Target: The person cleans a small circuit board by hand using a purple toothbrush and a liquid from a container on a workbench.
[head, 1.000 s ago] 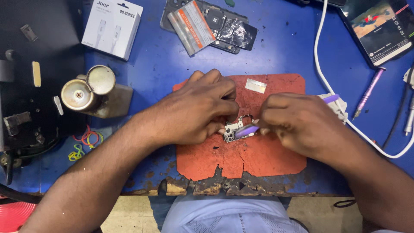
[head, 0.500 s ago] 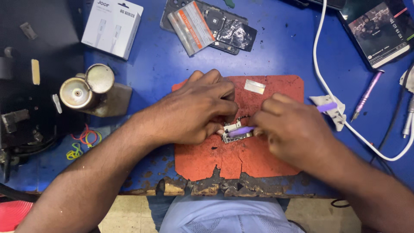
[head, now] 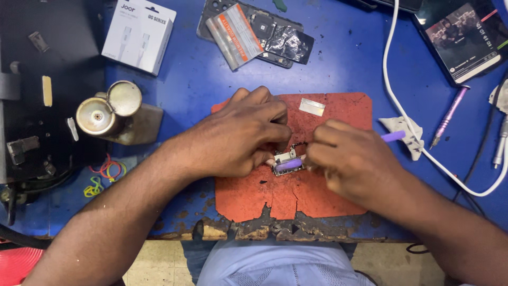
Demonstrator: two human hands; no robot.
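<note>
On the worn red mat (head: pixel 323 190) at the table's (head: pixel 344 63) middle, I see the left hand (head: pixel 241 135) with fingers pinched narrow on a small circuit board (head: pixel 284 159), pinning it down. From three o'clock the right hand (head: pixel 354 161) grips a purple tool (head: pixel 288 164) laid across the board. At eleven o'clock sits a white box (head: pixel 138 33); at nine, a metal tin (head: pixel 108 111).

Small circuit board (head: pixel 286 162) mostly hidden beneath both hands' fingers.
</note>
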